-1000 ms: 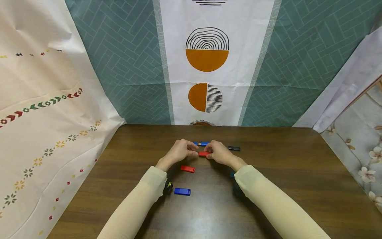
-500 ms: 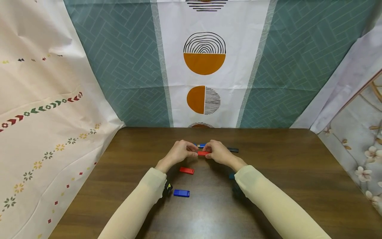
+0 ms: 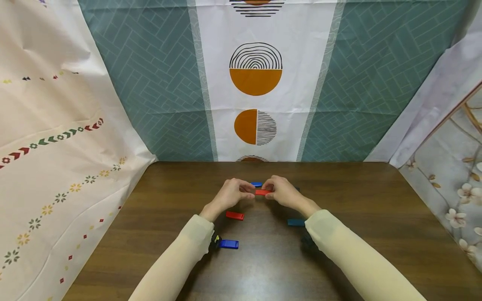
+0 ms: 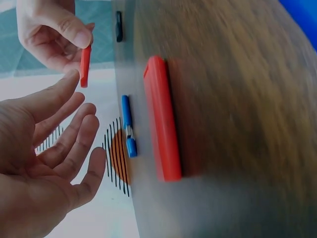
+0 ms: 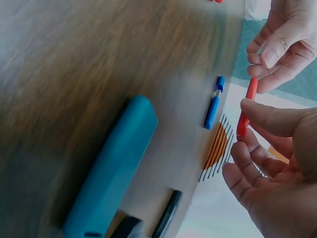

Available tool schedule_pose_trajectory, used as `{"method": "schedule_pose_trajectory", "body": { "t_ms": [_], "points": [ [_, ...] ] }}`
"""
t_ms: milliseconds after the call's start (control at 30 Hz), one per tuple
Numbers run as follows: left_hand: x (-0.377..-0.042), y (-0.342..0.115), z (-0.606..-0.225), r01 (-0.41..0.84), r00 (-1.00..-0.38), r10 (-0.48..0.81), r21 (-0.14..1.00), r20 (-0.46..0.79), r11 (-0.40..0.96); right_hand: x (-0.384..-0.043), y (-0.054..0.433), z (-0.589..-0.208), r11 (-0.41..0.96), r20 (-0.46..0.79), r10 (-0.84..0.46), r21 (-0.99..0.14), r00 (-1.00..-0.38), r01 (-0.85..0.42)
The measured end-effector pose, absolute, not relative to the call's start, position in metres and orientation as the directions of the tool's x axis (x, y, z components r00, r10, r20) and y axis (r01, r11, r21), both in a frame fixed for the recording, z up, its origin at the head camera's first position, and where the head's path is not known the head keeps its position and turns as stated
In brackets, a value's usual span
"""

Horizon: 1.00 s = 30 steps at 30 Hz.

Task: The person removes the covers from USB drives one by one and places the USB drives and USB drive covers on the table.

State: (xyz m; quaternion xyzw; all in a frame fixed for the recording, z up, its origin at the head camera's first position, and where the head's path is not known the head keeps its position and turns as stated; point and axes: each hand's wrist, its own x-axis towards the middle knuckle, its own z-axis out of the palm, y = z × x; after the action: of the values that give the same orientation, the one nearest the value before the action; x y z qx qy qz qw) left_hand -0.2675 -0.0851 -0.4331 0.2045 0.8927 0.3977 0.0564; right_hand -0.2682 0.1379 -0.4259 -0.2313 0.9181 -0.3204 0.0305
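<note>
Right hand [image 3: 284, 193] and left hand [image 3: 232, 195] faced each other above the worktop [image 3: 180, 196]. The right pinched a thin red stick [image 3: 262, 192] between thumb and fingers, holding it raised and roughly level, one end pointing at the left hand. The left hand's fingers were loosely spread just beside that end; whether they touched it could not be told. Behind the hands lay a blue stick [image 4: 127, 111] with a bit of metal showing between its two parts, and a black stick [image 5: 167, 213] farther right. Nearer the person, a second red stick [image 3: 235, 215] and a dark blue stick [image 3: 229, 244] lay to the left, a teal stick [image 3: 296, 223] beside the right forearm. Pale sleeves [image 3: 350, 255] covered both arms. Beyond the worktop hung a teal-and-white cloth [image 3: 169, 83] with orange half-circles.
</note>
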Motion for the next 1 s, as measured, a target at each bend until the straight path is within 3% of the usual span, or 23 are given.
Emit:
{"method": "schedule_pose_trajectory", "body": {
  "t_ms": [433,1000],
  "points": [
    [-0.261,-0.059,-0.433,0.386,-0.888,0.439,0.746,0.141,0.542,-0.259,0.162,-0.42,0.671,0.184,-0.457,-0.571,-0.87,-0.473],
    [-0.252,-0.035,-0.437,0.406,-0.9,0.37,0.757,0.232,0.513,-0.244,0.176,-0.419,0.652,0.279,-0.431,-0.56,-0.858,-0.51]
  ]
}}
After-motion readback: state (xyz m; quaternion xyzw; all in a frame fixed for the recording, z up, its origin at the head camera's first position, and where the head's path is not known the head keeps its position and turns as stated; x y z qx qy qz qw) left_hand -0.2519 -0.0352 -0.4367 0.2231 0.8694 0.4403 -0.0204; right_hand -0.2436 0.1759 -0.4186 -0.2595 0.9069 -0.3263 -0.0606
